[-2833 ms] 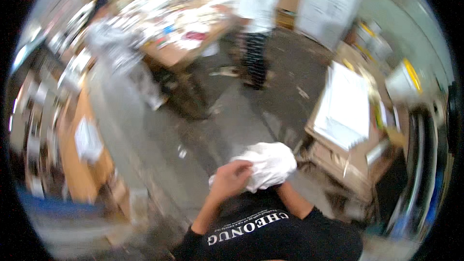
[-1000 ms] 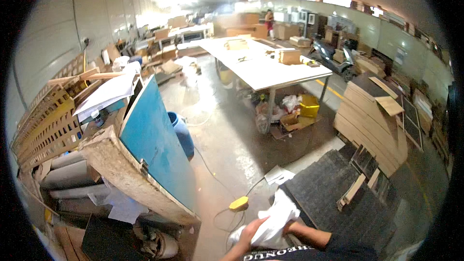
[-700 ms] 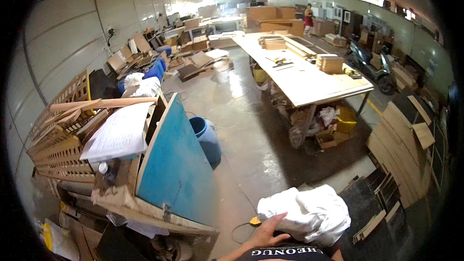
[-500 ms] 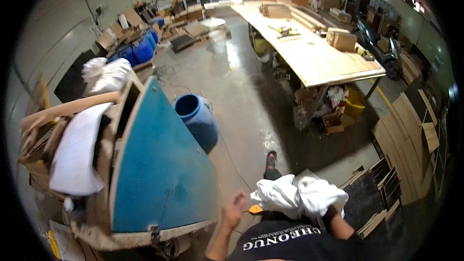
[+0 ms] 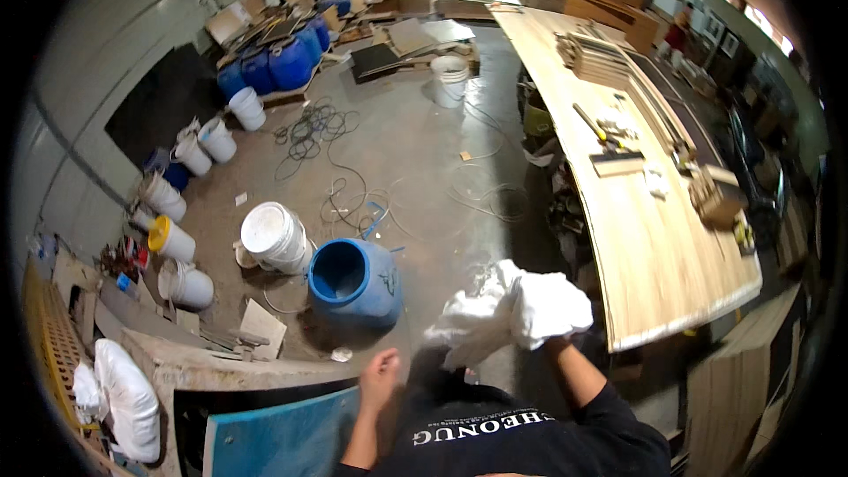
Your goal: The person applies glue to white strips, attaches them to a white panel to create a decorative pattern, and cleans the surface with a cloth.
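My right hand (image 5: 556,344) is shut on a crumpled white cloth (image 5: 552,307), held out in front of my body at the lower middle. The cloth hangs in a loose bundle toward the left, and it hides most of the fingers. My left hand (image 5: 380,377) is in the air with its fingers loosely bent and nothing in them. Ahead of it stands an open-topped blue drum (image 5: 371,300) on the floor. A blue panel (image 5: 283,433) lies below and left of this hand.
A long wooden-topped table (image 5: 654,265) runs along the right, with stacked boards (image 5: 601,62) and tools on it. A lidded white bucket (image 5: 274,234) stands beside the drum. Loose cables (image 5: 322,128) lie across the floor. Blue barrels (image 5: 287,62) and white buckets line the left wall.
I have moved forward and the view has turned, so the blue panel now sits at the lower left and the table is closer. The white cloth has come up and left, still in my right hand.
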`<state>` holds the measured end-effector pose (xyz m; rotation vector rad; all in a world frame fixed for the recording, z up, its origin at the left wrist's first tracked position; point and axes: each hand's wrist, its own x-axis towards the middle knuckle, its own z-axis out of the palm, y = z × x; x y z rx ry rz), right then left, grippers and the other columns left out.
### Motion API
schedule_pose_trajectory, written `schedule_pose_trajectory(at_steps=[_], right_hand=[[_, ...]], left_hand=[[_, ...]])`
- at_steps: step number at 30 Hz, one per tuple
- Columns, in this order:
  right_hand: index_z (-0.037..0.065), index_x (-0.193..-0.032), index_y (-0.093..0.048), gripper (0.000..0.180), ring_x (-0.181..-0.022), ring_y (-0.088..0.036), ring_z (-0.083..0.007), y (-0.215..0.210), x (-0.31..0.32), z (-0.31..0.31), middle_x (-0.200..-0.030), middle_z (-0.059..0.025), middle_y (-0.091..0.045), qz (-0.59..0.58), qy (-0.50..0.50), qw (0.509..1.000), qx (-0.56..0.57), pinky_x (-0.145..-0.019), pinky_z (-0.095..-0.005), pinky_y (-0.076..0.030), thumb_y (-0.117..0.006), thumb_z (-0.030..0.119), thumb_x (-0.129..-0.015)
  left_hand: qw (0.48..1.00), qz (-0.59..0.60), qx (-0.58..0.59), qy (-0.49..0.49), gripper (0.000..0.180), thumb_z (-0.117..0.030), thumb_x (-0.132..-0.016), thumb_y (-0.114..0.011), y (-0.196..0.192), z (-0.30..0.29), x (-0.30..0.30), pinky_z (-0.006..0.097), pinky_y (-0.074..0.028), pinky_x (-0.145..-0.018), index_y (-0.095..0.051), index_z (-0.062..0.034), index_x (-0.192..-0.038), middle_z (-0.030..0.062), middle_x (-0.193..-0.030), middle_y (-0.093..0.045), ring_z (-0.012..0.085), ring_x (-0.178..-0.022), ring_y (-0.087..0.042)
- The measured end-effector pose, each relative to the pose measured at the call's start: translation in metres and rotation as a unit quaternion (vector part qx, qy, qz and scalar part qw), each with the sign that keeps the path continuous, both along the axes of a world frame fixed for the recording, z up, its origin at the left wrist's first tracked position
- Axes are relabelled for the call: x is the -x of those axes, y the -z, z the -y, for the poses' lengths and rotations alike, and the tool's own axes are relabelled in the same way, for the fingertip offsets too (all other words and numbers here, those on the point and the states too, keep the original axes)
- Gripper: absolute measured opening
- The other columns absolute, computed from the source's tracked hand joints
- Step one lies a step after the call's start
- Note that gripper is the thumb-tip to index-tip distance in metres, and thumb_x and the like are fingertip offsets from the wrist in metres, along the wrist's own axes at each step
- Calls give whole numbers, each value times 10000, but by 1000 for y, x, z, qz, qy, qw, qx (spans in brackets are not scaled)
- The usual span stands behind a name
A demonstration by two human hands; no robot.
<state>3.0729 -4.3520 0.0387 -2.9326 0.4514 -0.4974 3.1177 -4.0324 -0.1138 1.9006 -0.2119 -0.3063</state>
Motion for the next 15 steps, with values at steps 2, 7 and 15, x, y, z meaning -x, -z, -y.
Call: schedule_pose_trajectory(at_steps=[2, 7, 15], right_hand=[[94, -660, -619, 147, -505, -561, -326, 1, -70, 47, -581, -103, -569, 19, -12, 999, 37, -467, -396, -433, -605, 232, -707], [91, -675, -617, 140, -528, -563, -310, 23, -237, 147, -601, -97, -569, 38, 9, 995, 87, -485, -389, -435, -598, 224, -715], [87, -698, -613, 128, -565, -566, -284, 107, -410, 212, -634, -87, -570, -119, 15, 993, 22, -513, -378, -439, -587, 209, -728]], left_hand=[[998, 19, -37, -41, 257, -177, -874, -595, 31, 8, -43, 298, -498, -745, -628, -38, -1088, 94, -971, -680, 158, -834, -637], [999, -45, -15, 2, 238, -168, -925, -509, 52, 102, -180, 307, -465, -812, -575, -31, -1109, 98, -1001, -617, 182, -897, -589], [999, -36, -23, 10, 317, -203, -881, -572, -13, 230, -458, 317, -494, -748, -574, -46, -1156, 121, -939, -650, 205, -835, -618]])
